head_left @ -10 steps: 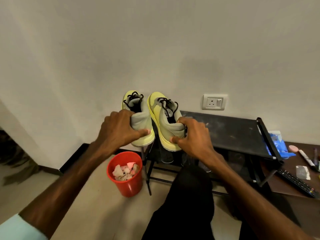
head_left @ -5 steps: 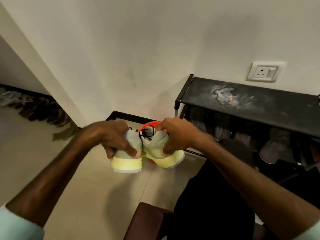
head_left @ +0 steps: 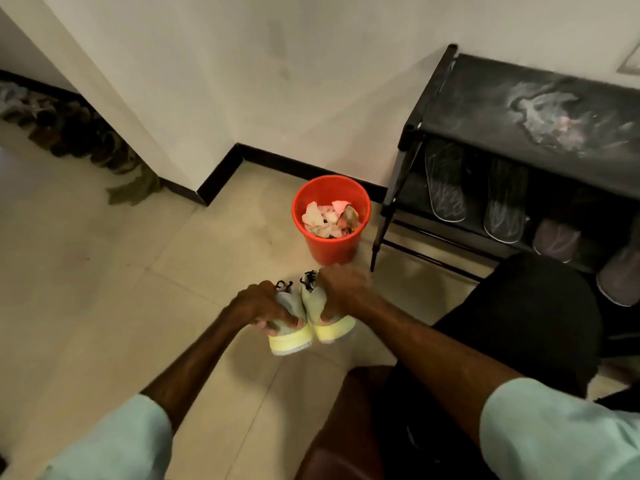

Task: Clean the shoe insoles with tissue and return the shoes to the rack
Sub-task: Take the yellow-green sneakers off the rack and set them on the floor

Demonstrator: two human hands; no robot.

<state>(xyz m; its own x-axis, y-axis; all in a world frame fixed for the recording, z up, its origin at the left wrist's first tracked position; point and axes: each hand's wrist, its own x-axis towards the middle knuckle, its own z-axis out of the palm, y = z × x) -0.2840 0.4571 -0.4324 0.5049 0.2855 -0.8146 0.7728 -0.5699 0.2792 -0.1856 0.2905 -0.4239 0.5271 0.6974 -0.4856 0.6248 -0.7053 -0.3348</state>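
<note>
Two yellow and grey sneakers hang low over the tiled floor, heels toward me. My left hand (head_left: 261, 306) grips the heel of the left sneaker (head_left: 289, 336). My right hand (head_left: 341, 289) grips the heel of the right sneaker (head_left: 330, 327). The pair is side by side and touching. Black laces show past my fingers. The black shoe rack (head_left: 533, 109) stands at the right against the wall, its dusty top shelf bare. No tissue is in either hand.
A red bin (head_left: 330, 220) holding crumpled tissues stands on the floor just beyond the sneakers, beside the rack's left leg. Several other shoes (head_left: 505, 202) sit on the rack's lower shelf. My knee in black trousers (head_left: 533, 306) is at the right. More footwear (head_left: 69, 133) lines the far left wall.
Both hands have carried the sneakers off the rack's top shelf, leftward and down to just above the floor in front of the red bin.
</note>
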